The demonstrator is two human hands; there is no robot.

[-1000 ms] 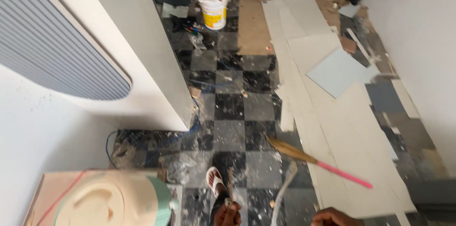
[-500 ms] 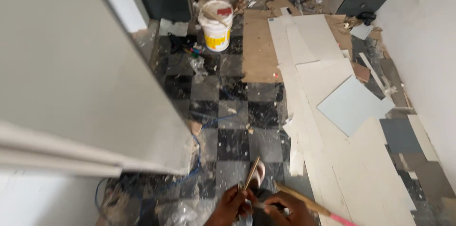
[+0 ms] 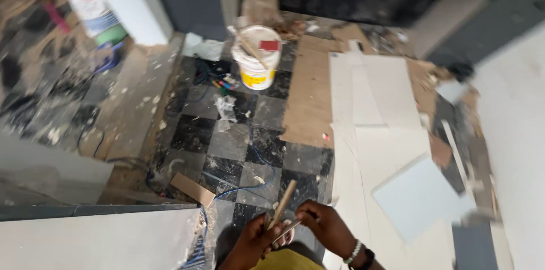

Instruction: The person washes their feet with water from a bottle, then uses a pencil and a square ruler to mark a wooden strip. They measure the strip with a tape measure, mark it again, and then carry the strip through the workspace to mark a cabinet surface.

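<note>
Raised now, both hands [image 3: 292,233] seemingly grip sticks [image 3: 282,205].

A black-and-grey checkered floor [image 3: 227,145] is strewn with debris. Pale boards [image 3: 386,134] are laid at three o'clock; a white bucket [image 3: 256,60] is set at twelve.

Bare hands, beaded bracelet [image 3: 353,252], dark wristband [image 3: 366,260]
</note>
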